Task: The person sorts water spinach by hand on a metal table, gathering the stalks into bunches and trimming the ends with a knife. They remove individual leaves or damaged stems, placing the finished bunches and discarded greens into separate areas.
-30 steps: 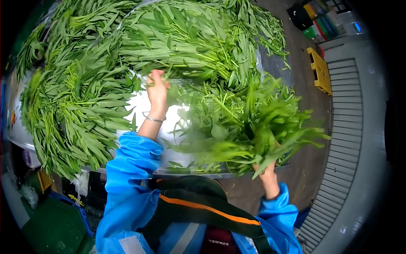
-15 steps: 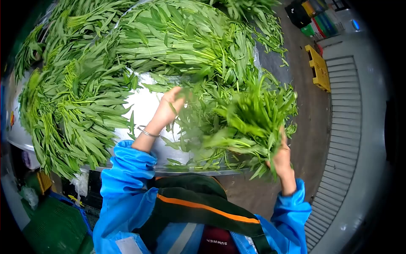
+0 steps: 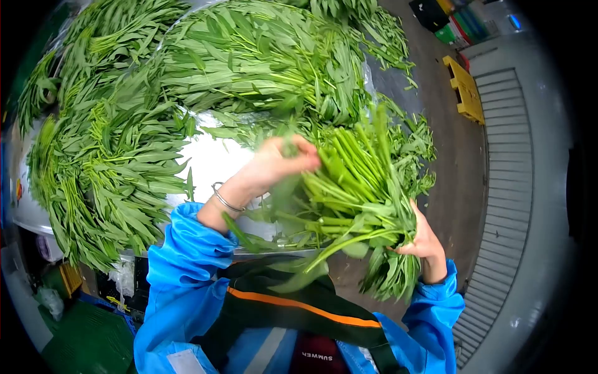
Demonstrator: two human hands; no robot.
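A bunch of leafy green vegetable [image 3: 355,181] has its thick stems pointing up and to the left. My right hand [image 3: 423,237] is closed around its right side, near the table's front edge. At the left of the stems is my left hand [image 3: 283,163], a bracelet on its wrist. Its thumb and fingers are drawn together by the stem ends; blurred leaves hang below, and what it pinches is too smeared to make out. Under the hands, loose leaves lie on the shiny table top [image 3: 215,156].
Large heaps of the same greens [image 3: 243,56] cover the back, with more bundles [image 3: 93,174] at the left. A yellow pallet [image 3: 464,90] stands on the floor at the right, beside a long grate [image 3: 507,181]. A green crate [image 3: 87,336] sits lower left.
My left hand has moved right to the stems and its fingers have closed. The bunch in my right hand has turned, its stems now showing more clearly and leaves hanging below.
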